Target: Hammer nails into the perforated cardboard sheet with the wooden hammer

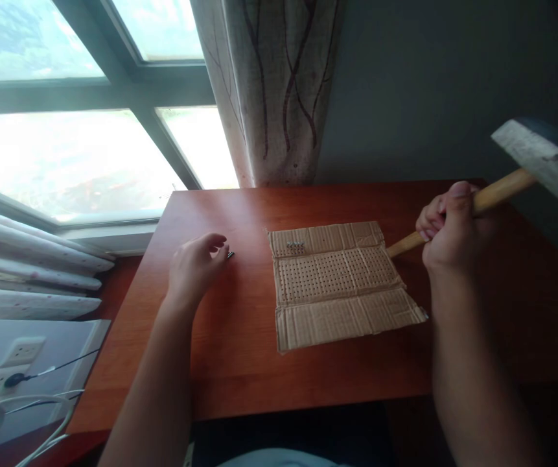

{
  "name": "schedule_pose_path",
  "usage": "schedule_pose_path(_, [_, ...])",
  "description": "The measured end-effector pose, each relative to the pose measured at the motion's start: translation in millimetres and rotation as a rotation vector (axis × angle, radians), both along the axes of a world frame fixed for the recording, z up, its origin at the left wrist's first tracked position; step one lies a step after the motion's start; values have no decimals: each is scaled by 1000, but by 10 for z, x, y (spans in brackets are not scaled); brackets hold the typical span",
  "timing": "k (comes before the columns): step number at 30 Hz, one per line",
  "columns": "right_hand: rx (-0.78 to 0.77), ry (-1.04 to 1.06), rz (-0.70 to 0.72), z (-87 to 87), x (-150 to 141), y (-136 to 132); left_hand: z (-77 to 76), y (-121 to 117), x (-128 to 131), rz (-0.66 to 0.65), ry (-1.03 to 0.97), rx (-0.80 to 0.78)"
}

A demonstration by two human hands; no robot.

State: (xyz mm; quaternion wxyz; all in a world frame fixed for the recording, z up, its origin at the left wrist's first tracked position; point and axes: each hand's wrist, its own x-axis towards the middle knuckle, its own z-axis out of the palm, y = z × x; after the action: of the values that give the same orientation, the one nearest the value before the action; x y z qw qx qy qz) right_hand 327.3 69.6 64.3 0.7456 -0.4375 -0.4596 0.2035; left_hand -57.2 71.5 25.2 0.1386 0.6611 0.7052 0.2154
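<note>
My right hand (pixel 446 227) is closed round the wooden handle of a hammer (pixel 541 159), whose grey metal head is raised at the far right above the table. My left hand (pixel 195 264) rests on the red-brown table (pixel 240 337), fingers curled over small dark nails (pixel 231 255) lying by its fingertips; whether it grips one I cannot tell. Between the hands lies a flat piece of cardboard (pixel 341 282) with a grid of small holes. Several nails (pixel 295 246) are stuck in its far left corner.
A patterned curtain (pixel 279 91) hangs behind the table beside a large window (pixel 74 130). At the lower left is a wall socket with a plugged cable (pixel 13 379) and white cords. A dark wall stands at the back right.
</note>
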Motion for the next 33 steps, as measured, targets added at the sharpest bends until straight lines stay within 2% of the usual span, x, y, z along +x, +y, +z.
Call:
schedule_pose_path(4, [16, 3, -8, -18, -12, -5, 21, -84, -2, -56, 362, -79])
schedule_pose_path(9, [25, -6, -7, -25, -46, -14, 35, -149, 111, -75, 538, -107])
schedule_pose_path(14, [14, -14, -32, -24, -52, -25, 38, -147, 74, -54, 550, -88])
schedule_pose_path(28, [25, 31, -47, -48, 0, -42, -22, -24, -3, -67, 583, -193])
schedule_pose_path(33, [43, 40, -12, -43, 1, -51, -15, 27, -52, 2, 434, -109])
